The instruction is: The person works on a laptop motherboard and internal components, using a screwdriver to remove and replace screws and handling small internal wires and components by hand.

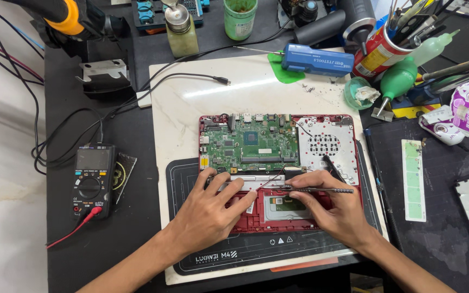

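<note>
An opened red laptop base (354, 163) lies on a white slab, its green circuit board (251, 144) exposed. My left hand (213, 209) rests on the lower part of the base, fingers spread over a silver strip below the board. My right hand (332, 209) grips a thin dark screwdriver (321, 190) held level, its tip pointing left toward the middle of the base near thin dark cables. The touchpad plate (286, 209) lies between my hands.
A black multimeter (90, 179) with a red lead sits at the left. A blue electric screwdriver (316, 61), jars, a green blower bulb (398, 80) and a tool cup (378, 51) crowd the back. A black mat (183, 179) lies under the laptop's front.
</note>
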